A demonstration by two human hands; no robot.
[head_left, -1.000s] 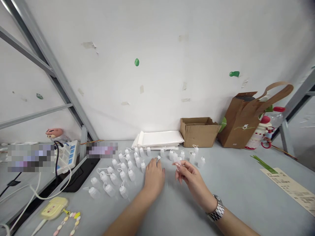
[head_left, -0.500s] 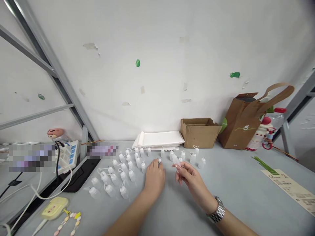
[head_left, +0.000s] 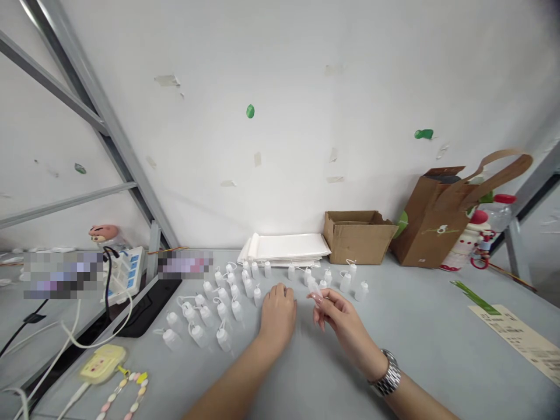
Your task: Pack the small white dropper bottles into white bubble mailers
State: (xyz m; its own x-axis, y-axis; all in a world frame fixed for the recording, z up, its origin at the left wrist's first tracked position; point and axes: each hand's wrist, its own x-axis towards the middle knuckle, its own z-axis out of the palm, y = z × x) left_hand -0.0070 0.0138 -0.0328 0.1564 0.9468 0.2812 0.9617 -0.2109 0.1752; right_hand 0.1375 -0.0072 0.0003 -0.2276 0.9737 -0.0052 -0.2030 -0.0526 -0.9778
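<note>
My right hand pinches a small translucent plastic bottle between thumb and forefinger, above the table. Left of it, my left hand rests low over the table with its fingers curled down and close together; whatever they hold is hidden behind them. Several small squeeze bottles with looped caps stand in loose rows to the left, among them a front bottle and one close to my left hand. Beyond my right hand stand several more, including a bottle at the right end.
A stack of white sheets or pouches and an open cardboard box sit against the wall. To the right are a brown paper bag and a printed slip. A power strip, cables and a black phone-like slab lie left.
The view has shifted slightly, moving everything a little to the right. A small white tip that showed at my left fingertips is now hidden. My right hand keeps its pinch on the bottle.
</note>
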